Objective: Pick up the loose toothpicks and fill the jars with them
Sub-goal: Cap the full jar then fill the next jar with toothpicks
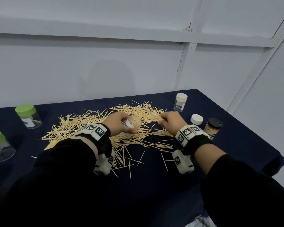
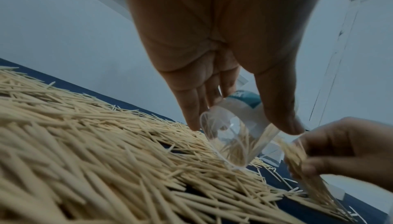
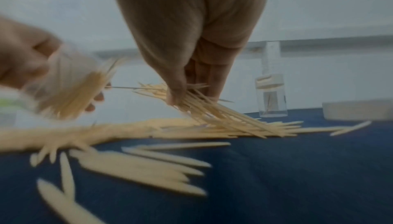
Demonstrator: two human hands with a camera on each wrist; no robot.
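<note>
Left hand [image 1: 120, 122] gripping tilted teal-labelled jar [image 2: 234, 130], right hand [image 1: 170, 122] pinching toothpicks [image 3: 212, 110]

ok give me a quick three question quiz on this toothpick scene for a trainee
1. True or false: the left hand holds a clear open jar tilted over the toothpick pile.
2. What does the right hand grip? A) a white lid B) a bunch of toothpicks C) nothing
3. Fill in: the two jars at the left of the table have ____ lids.

Key: 1 true; 2 B; 3 green
</note>
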